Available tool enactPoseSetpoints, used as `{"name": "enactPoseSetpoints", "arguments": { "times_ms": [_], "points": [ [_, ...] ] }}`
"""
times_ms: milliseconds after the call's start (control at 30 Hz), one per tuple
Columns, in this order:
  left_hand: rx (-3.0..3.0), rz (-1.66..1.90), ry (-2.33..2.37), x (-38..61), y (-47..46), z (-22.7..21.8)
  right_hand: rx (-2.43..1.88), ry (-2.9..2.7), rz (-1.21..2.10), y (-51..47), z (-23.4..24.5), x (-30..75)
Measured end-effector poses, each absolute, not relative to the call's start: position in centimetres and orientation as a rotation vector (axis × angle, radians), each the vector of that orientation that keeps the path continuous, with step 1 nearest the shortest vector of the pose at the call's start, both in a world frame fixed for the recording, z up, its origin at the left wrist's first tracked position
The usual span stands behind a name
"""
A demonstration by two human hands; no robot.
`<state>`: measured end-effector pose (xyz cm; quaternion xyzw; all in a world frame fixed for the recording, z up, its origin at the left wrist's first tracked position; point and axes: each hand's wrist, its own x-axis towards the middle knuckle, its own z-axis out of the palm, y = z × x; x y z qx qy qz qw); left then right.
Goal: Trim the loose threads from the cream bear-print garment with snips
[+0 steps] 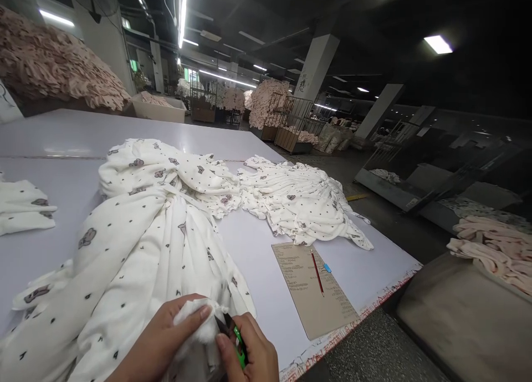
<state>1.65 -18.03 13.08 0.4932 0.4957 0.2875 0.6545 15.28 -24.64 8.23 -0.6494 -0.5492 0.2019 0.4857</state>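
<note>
Left hand, pinching white fabric; right hand, wrapped round green-handled thread snips; likely hazard: fabric nicked by a slip, blades lying just beside the pinch.

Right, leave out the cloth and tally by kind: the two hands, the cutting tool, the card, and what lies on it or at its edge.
Left hand, right hand: 2
Snips: 1
Card: 1
Pencil: 1
Blue piece: 1
Total: 6
</note>
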Motion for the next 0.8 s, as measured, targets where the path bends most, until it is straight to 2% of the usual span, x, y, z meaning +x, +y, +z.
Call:
{"name": "enactPoseSetpoints", "arguments": {
  "times_ms": [233, 567, 800],
  "points": [
    [1.269, 0.599, 1.048, 1.4, -18.0, 12.9, -1.628, -1.381, 0.446, -24.5, 8.5, 14.8],
    [1.303, 0.618, 1.086, 2.1, -18.6, 13.3, -1.495, -1.145, 0.838, -24.8, 7.8, 14.7],
    [1.317, 0.592, 0.966, 2.0, -18.4, 12.6, -1.466, -1.091, 0.872, -24.9, 7.2, 14.9]
  ]
}}
